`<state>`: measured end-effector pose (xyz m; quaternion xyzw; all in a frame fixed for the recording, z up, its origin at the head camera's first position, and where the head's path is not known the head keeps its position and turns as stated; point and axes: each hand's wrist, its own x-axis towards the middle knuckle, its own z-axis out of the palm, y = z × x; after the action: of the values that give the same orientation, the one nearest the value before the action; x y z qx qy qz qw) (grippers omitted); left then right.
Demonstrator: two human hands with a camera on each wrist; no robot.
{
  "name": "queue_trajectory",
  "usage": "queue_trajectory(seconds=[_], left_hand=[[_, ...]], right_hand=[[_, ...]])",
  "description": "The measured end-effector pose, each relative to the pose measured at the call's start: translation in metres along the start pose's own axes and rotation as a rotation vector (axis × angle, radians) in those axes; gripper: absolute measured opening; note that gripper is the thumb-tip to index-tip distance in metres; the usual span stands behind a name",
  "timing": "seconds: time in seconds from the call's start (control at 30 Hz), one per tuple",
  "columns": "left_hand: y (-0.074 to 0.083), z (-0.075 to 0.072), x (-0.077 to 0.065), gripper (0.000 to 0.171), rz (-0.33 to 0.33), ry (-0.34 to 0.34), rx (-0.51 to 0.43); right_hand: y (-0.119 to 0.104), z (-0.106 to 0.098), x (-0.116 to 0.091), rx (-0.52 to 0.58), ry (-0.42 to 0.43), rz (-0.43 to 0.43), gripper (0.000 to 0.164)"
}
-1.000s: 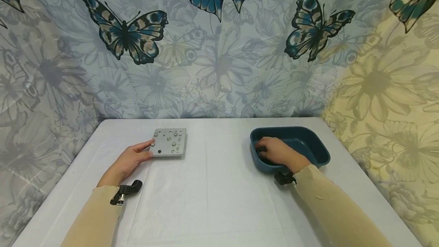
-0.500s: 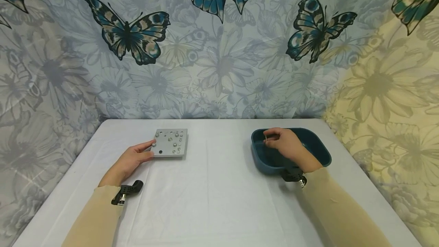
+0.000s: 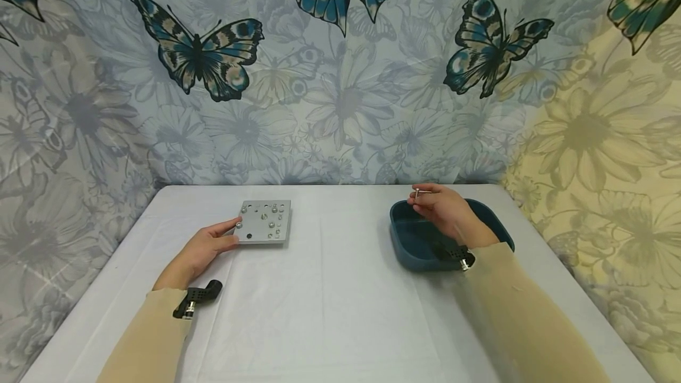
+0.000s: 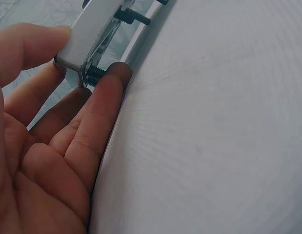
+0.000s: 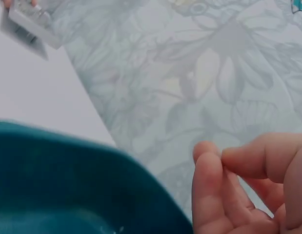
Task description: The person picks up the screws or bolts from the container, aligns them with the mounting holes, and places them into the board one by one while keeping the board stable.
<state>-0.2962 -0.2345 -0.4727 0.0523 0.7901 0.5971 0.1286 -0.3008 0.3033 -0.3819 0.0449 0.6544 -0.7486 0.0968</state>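
A grey metal plate (image 3: 259, 224) with holes and several small bolts across its top is on the left of the table. My left hand (image 3: 198, 250) holds it by its left edge. Threaded bolt ends (image 4: 95, 75) stick out beneath the plate in the left wrist view, with fingers curled under that side. Over the left part of a dark blue plastic bin (image 3: 417, 247), my right hand (image 3: 446, 213) pinches a small silver bolt (image 3: 417, 192) between thumb and fingertips. In the right wrist view the fingertips hide this bolt.
White cloth covers the table (image 3: 330, 300); its far edge meets a hanging with butterflies (image 3: 197, 58) and flowers. The bin's raised walls stand under the right wrist. Black wrist cameras (image 3: 198, 295) jut from both sleeves.
My right hand has risen out of the bin with a small bolt pinched in its fingertips, now at about the height of the far rim. The left hand and plate stay put.
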Motion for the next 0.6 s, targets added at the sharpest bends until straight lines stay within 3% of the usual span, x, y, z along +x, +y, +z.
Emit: queue_trajectory(seconds=[0.33,0.6], left_hand=[[-0.002,-0.003,-0.002,0.068,-0.002,0.008,0.023],[0.000,-0.002,0.001,0.066,0.005,-0.010,-0.005]], right_hand=[[-0.017,0.057,0.040,0.154,0.129,0.050,0.046],[-0.016,0.121,0.067,0.065,0.164,0.037,0.043]])
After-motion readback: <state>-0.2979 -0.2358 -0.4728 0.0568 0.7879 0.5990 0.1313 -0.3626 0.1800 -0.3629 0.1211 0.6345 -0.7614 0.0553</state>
